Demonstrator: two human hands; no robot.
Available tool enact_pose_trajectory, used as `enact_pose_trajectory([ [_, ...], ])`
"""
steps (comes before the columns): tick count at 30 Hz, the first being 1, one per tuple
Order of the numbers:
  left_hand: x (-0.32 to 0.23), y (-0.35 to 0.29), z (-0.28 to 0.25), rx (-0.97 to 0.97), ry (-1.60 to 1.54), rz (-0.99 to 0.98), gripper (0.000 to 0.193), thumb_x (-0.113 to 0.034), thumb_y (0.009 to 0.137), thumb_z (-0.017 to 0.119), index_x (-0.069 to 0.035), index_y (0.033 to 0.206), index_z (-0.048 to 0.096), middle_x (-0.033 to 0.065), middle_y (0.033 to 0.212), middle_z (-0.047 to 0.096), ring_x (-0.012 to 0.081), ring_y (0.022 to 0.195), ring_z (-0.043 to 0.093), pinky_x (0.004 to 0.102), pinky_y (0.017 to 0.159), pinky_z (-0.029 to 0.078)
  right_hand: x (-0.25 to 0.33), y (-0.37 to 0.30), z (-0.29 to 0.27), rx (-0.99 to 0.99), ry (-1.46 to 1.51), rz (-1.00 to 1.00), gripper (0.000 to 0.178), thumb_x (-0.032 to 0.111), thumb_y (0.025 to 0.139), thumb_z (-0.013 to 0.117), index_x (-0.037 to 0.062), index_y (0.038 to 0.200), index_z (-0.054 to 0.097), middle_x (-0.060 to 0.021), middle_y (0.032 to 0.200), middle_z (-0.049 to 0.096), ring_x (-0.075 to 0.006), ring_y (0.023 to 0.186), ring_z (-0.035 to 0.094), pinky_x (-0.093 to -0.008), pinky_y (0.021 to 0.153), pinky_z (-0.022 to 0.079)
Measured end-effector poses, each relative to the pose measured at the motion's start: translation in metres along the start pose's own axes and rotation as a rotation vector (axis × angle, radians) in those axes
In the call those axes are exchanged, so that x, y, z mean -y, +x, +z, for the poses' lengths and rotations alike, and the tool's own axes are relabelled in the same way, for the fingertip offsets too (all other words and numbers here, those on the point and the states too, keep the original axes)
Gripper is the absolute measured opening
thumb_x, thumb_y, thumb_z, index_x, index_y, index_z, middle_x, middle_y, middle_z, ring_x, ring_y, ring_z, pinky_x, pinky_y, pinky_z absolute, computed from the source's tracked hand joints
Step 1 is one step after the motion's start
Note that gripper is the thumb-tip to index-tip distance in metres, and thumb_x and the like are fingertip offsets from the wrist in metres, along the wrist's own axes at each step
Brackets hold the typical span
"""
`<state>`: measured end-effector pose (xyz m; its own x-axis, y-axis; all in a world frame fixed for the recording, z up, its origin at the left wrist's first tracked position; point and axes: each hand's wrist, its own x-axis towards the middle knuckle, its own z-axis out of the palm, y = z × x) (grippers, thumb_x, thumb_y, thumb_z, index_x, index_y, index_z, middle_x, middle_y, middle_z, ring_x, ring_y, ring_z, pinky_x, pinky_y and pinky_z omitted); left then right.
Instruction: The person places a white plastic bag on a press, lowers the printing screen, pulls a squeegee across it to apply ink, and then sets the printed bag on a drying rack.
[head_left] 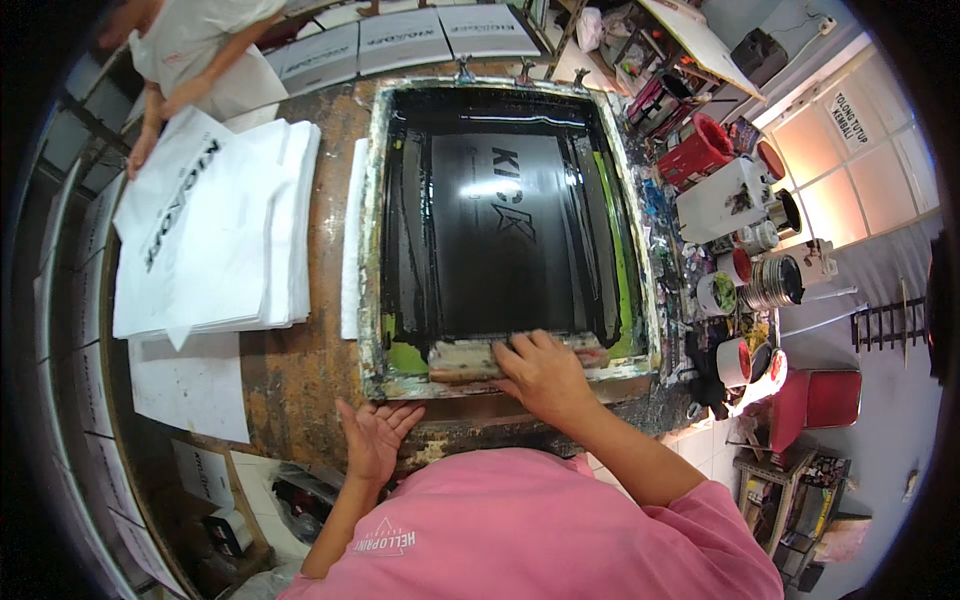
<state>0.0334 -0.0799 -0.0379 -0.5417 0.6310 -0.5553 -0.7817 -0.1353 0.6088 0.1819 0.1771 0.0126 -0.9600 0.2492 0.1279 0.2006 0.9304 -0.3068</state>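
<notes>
A silk-screen frame (652, 300) lies in front of me, its pale edges crusted with old ink. Black ink coats much of its mesh (480, 280), where dark printed lettering shows. Along the near end of the mesh rests a squeegee (462, 361), its long handle stained. My right hand (545, 375) grips that handle right of its middle, fingers wrapped over the top. Palm up with fingers spread, my left hand (378, 438) is held at the frame's near left corner, holding nothing.
A stack of printed white sheets (215, 240) stands left on the worn wooden table (325, 200), where another person (190, 70) handles the top one. Hinge clamps (525, 70) stand along the frame's far edge. Ink tubs (733, 362) and a white container (718, 200) crowd the right side.
</notes>
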Motion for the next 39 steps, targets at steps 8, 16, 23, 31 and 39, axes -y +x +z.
enact_pose_trajectory([
  [8, 0.013, 0.001, -0.031, 0.116, 0.016, 0.058, 0.096, -0.083, 0.088, 0.037, 0.007, 0.123, 0.034, 0.0293, 0.128, 0.054, 0.0412, 0.126, 0.056, 0.0605, 0.114, 0.04, -0.111, 0.166, 0.02, -0.184, -0.147, -0.042, 0.037, 0.031, 0.079, 0.079, 0.0105, 0.105, 0.062, -0.008, 0.097, 0.06, -0.0303, 0.095, 0.062, -0.0442, 0.075, 0.055],
  [16, 0.008, 0.005, -0.04, 0.286, -0.1, 0.072, 0.079, -0.079, 0.09, 0.043, -0.015, 0.131, 0.063, 0.0227, 0.136, 0.061, 0.039, 0.135, 0.052, 0.0648, 0.116, 0.034, -0.213, 0.317, -0.029, -0.01, -0.161, -0.076, 0.045, 0.054, 0.095, 0.058, 0.0106, 0.1, 0.068, -0.0143, 0.093, 0.071, -0.0349, 0.093, 0.069, -0.0488, 0.078, 0.054],
  [23, 0.01, 0.009, -0.046, 0.469, -0.198, 0.085, 0.087, -0.084, 0.088, 0.037, -0.015, 0.134, 0.065, 0.0216, 0.145, 0.055, 0.038, 0.141, 0.046, 0.0651, 0.117, 0.029, -0.198, 0.292, -0.008, -0.167, -0.246, -0.042, 0.041, 0.052, 0.096, 0.058, 0.012, 0.101, 0.066, -0.0115, 0.09, 0.069, -0.0338, 0.089, 0.069, -0.0479, 0.073, 0.054],
  [31, 0.009, 0.016, -0.043, 0.569, -0.165, 0.11, 0.093, -0.085, 0.087, 0.038, -0.011, 0.139, 0.06, 0.0224, 0.145, 0.055, 0.0403, 0.139, 0.046, 0.064, 0.118, 0.029, -0.062, 0.096, -0.021, -0.051, -0.165, 0.021, 0.038, 0.044, 0.091, 0.067, 0.0088, 0.102, 0.057, -0.0098, 0.088, 0.065, -0.0329, 0.084, 0.067, -0.0478, 0.07, 0.054],
  [39, -0.043, 0.0, 0.021, 0.843, -0.198, 0.303, 0.102, -0.09, 0.084, 0.034, -0.014, 0.152, 0.046, 0.0192, 0.155, 0.044, 0.0396, 0.142, 0.043, 0.0648, 0.119, 0.024, 0.03, 0.022, -0.129, -0.212, -0.228, -0.049, 0.035, 0.037, 0.087, 0.071, 0.0069, 0.102, 0.062, -0.0136, 0.094, 0.058, -0.0318, 0.094, 0.058, -0.0522, 0.097, 0.044],
])
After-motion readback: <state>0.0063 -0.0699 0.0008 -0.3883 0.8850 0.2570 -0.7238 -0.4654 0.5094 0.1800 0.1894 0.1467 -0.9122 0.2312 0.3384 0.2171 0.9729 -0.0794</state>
